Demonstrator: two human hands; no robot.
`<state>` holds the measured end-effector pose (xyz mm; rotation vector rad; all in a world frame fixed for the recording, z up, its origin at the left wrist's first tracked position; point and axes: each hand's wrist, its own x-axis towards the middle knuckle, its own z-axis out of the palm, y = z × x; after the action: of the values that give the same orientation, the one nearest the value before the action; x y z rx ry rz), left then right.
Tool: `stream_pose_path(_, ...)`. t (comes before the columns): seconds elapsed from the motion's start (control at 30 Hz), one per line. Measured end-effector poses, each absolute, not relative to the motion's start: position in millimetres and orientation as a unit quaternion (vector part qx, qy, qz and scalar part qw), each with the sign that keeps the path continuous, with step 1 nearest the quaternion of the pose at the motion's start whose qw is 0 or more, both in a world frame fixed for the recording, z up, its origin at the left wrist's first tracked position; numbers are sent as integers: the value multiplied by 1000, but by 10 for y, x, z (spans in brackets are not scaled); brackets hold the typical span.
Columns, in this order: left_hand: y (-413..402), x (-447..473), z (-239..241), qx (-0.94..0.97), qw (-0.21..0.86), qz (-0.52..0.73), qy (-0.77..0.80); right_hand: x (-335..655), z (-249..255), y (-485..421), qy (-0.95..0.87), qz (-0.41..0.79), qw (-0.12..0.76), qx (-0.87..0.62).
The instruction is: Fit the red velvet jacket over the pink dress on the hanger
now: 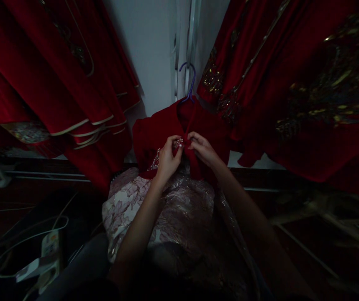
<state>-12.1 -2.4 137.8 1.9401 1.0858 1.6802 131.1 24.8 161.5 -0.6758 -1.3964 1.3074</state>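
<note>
Straight ahead, on a soft, limp red velvet jacket [151,133] hanging from a purple hanger [189,81], my left grip [167,161] and right grip [203,151] both pinch its small beaded clasp [178,143], which I judge fragile and best held lightly.

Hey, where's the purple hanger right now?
Head view, centre, just above the middle: the purple hanger hangs against the white wall between the hanging red robes, carrying the small red garment that the left hand and right hand pinch.

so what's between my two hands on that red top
In the head view, a small beaded fastening sits between the left hand and right hand, on the front of the red velvet garment; both hands pinch at it.
</note>
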Motion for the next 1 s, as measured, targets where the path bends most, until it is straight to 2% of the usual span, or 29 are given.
stream_pose_path(0.1,9,-116,1307,650,209,625,378,1315,1583,252,-623,501,539,-266)
stream_pose_path(0.23,40,-152,1267,552,259,692,387,1270,1529,234,-628,505,528,-266)
stream_pose_path(0.4,56,-223,1315,579,292,664,373,1256,1476,210,-635,482,539,-270)
stream_pose_path(0.87,-68,-344,1461,706,201,540,412,1217,1625,110,-683,324,567,-328)
stream_pose_path(1.0,-80,-348,1530,718,211,533,395,1255,1672,50,-705,301,555,-322)
